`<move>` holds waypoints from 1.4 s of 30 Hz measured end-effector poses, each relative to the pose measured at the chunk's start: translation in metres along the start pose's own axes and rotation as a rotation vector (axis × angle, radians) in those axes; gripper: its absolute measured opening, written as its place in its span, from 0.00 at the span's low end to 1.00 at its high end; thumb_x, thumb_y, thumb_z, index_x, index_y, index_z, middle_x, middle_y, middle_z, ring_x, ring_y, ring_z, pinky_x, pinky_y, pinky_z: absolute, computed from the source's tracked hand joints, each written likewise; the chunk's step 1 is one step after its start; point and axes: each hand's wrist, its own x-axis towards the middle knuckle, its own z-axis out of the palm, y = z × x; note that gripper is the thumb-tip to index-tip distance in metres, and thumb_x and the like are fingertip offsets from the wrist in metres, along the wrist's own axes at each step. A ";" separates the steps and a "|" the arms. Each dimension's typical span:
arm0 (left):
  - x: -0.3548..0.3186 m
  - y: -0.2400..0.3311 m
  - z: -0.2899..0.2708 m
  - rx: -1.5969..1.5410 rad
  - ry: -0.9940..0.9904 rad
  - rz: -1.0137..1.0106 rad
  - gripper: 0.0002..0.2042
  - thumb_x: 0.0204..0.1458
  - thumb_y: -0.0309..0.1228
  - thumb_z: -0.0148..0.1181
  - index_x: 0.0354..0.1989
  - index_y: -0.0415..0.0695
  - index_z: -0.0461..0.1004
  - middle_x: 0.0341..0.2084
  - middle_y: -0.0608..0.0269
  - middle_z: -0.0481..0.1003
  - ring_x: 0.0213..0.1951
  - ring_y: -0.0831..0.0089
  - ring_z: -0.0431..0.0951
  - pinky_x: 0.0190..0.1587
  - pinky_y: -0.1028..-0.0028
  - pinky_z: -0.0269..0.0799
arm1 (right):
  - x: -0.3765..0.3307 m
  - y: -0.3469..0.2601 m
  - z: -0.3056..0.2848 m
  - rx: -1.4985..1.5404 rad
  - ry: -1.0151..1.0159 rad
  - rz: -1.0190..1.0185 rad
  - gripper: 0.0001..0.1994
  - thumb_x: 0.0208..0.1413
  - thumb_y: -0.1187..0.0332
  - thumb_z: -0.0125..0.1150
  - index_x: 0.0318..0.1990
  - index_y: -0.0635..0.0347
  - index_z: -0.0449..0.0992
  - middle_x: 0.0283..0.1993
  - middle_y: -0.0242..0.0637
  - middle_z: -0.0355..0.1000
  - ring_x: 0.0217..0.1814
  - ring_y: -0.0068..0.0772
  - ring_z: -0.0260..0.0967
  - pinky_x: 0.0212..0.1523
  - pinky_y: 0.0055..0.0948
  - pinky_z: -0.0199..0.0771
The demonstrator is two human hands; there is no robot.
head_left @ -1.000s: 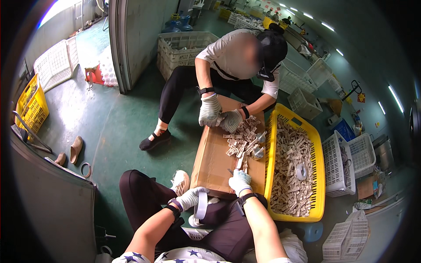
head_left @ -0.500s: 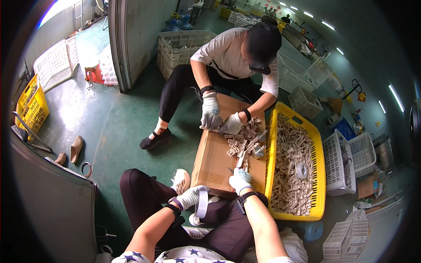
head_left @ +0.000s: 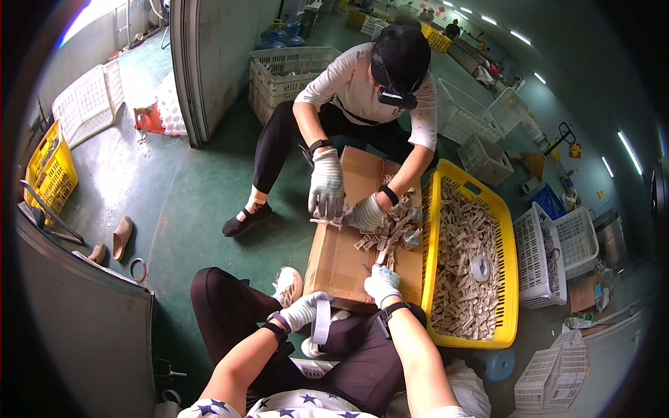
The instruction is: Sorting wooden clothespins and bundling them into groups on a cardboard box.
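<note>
My left hand (head_left: 301, 311), in a striped knit glove, is closed on a roll of white tape (head_left: 321, 322) at the near edge of a cardboard box (head_left: 348, 259). My right hand (head_left: 382, 284), gloved too, is closed on a small pale piece (head_left: 381, 257) over the box's near right part. A small dark tip sticks out beside its fingers; I cannot tell what that is. A heap of small beige parts (head_left: 394, 226) lies on the box ahead of it. Across the box a co-worker's gloved hands (head_left: 327, 184) handle a small pale part near its left edge.
Right of the box stands a yellow crate (head_left: 511, 279) full of beige parts, with a tape roll (head_left: 480, 267) on top. White crates (head_left: 538, 268) stand farther right and behind the co-worker. Shoes (head_left: 121, 237) and a ring-shaped roll (head_left: 138, 269) lie on the floor at left.
The co-worker's head and upper body have shifted left, and their left-side hand has moved slightly down and left over the box. My two hands stay nearly in place.
</note>
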 end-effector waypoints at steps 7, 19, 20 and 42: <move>-0.002 -0.004 0.001 0.354 -0.008 0.226 0.06 0.53 0.29 0.60 0.36 0.41 0.77 0.27 0.69 0.76 0.29 0.77 0.73 0.33 0.79 0.68 | 0.000 -0.001 -0.005 0.000 -0.036 0.022 0.19 0.48 0.65 0.52 0.49 0.58 0.73 0.51 0.48 0.73 0.53 0.46 0.72 0.52 0.45 0.70; 0.003 -0.007 -0.007 0.259 -0.063 0.168 0.04 0.54 0.27 0.59 0.37 0.43 0.77 0.28 0.71 0.75 0.28 0.78 0.72 0.32 0.79 0.66 | -0.005 -0.008 -0.008 -0.098 -0.037 0.038 0.20 0.51 0.59 0.54 0.51 0.55 0.73 0.51 0.46 0.73 0.55 0.45 0.71 0.53 0.42 0.70; 0.002 -0.006 -0.006 0.303 -0.051 0.191 0.05 0.55 0.26 0.58 0.38 0.43 0.77 0.28 0.72 0.75 0.28 0.79 0.71 0.32 0.79 0.66 | -0.005 -0.008 -0.009 -0.121 -0.037 0.044 0.20 0.52 0.58 0.54 0.51 0.56 0.72 0.51 0.45 0.73 0.55 0.44 0.71 0.54 0.41 0.70; -0.008 0.000 -0.006 0.426 -0.066 0.158 0.12 0.53 0.18 0.58 0.44 0.48 0.75 0.35 0.74 0.75 0.35 0.80 0.73 0.37 0.79 0.69 | -0.050 0.019 -0.018 -0.003 -0.236 -0.310 0.17 0.54 0.61 0.51 0.47 0.60 0.70 0.42 0.52 0.74 0.45 0.55 0.72 0.46 0.47 0.70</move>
